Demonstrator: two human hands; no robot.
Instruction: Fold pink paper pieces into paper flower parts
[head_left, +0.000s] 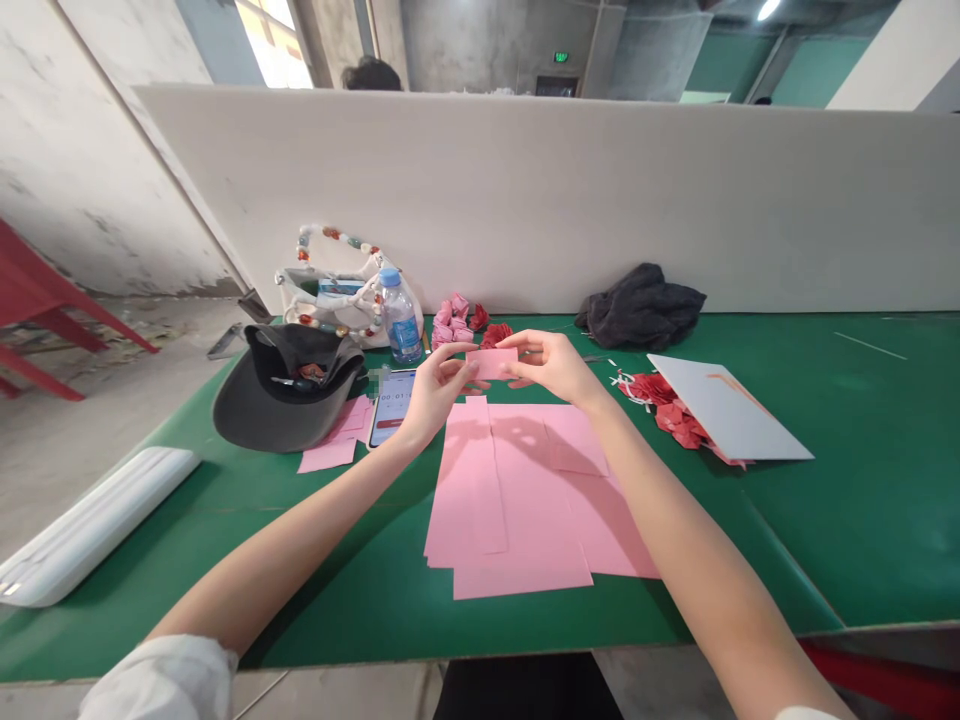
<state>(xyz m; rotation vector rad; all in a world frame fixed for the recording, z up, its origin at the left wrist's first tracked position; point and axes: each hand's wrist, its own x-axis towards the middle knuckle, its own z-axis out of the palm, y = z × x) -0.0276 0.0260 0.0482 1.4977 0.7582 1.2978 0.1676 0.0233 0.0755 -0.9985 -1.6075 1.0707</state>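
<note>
A small pink paper piece (492,364) is held up above the table between my two hands. My left hand (442,385) pinches its left end, and my right hand (551,362) pinches its right end. Below them lie several overlapping pink paper sheets (525,520), with a narrow pink strip (489,490) and a smaller rectangle (577,445) on top. Just beyond my hands sit pink paper flowers (451,322) and red paper flowers (495,335). Left of my left hand lies a phone (390,405) with its screen lit.
On the green table (337,590) stand a dark cap (285,390), a water bottle (401,318) and a beaded white bag (330,290). To the right are a black cloth (641,305), red crumpled paper (679,410) and a white board (731,410). A white partition (525,200) closes the back.
</note>
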